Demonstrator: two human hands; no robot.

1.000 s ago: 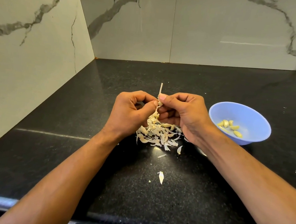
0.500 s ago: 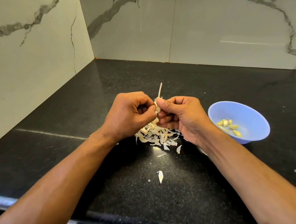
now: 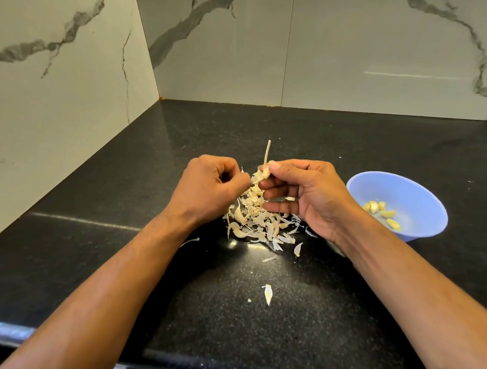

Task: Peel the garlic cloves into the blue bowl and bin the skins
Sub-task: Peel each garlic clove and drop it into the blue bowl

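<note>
A black speckled stone counter (image 3: 252, 320) spreads beneath both hands, with grey-veined white marble wall panels (image 3: 341, 44) rising beyond them. Well to the right of the right hand sits a round pale-blue plastic bowl (image 3: 415, 193), holding a few peeled yellowish garlic cloves (image 3: 383, 212) on its floor. Directly under and just behind the two hands lies a loose heap of papery off-white garlic skins (image 3: 259, 219), with single flakes scattered nearer the person. The right hand (image 3: 310, 196) pinches a small garlic piece with a thin pale upright stem (image 3: 266, 165) between thumb and forefinger, its other fingers loosely curled below. The left hand (image 3: 206, 188), just apart from the right, is curled, thumb against forefinger; what it pinches, if anything, cannot be told.
</note>
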